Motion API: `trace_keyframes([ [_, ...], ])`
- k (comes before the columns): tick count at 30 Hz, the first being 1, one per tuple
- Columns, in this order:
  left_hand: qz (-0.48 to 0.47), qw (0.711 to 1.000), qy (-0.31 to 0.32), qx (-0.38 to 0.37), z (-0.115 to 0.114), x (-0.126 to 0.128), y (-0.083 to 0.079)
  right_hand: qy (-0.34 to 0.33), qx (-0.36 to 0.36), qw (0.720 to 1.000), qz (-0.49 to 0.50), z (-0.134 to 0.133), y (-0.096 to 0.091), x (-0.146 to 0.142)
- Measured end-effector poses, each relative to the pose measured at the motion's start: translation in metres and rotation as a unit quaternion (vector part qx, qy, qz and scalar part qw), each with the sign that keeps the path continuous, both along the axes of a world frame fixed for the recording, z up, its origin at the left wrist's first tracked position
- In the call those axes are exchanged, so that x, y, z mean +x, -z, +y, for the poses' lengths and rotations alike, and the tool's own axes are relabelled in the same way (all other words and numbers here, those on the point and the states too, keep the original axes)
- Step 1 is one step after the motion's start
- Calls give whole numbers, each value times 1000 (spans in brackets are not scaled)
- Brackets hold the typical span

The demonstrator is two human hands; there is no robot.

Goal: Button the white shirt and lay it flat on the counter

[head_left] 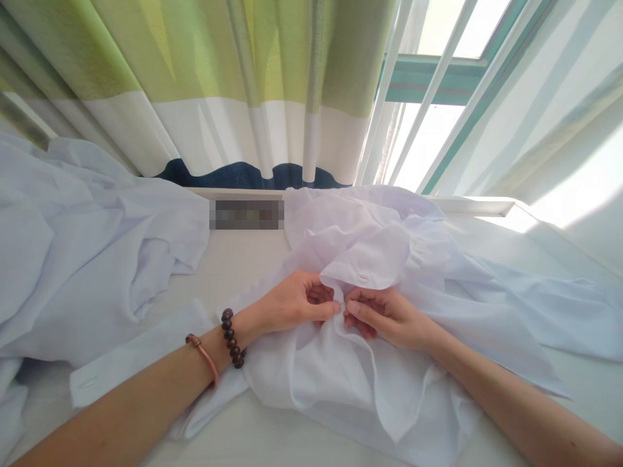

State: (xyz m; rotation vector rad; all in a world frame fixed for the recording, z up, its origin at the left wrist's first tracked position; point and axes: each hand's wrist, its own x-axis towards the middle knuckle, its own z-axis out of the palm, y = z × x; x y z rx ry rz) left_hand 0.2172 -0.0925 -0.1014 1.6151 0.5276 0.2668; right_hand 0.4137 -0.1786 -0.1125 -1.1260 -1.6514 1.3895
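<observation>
A white shirt (350,376) lies spread and rumpled on the white surface in front of me, its collar end toward the window side. My left hand (302,301), with a dark bead bracelet (232,338) and a copper-coloured bangle (203,360) on the wrist, pinches the shirt's front edge between thumb and fingers. Close beside it, my right hand (382,313) is closed on the same strip of cloth, thumb against the fingers. The two thumb tips nearly meet. Whether a button sits between them is too small to make out. A cuff with a buttonhole (87,383) lies under my left forearm.
More white garments (97,240) are heaped at the left. A green, white and navy curtain (243,91) hangs behind the surface's raised edge. White bars (433,91) stand before a window at the right. A pixelated patch covers something at the back edge.
</observation>
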Motion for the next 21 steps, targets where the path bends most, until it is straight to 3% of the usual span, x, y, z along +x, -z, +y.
trace_keyframes([
  [6, 12, 999, 3, 31, 0, -1, 0, -7, 20, 1000, -20, 0, -3, 0],
  [14, 30, 996, -25, 80, -5, 0, 1, 36, 46, 997, -52, -2, -5, -6],
  [18, 43, 978, 16, 205, -11, 1, -2, 81, 16, 996, 12, -4, -3, -7],
  [21, 46, 938, 34, 342, -21, 3, 0, 149, 7, 982, 118, -4, -10, -8],
])
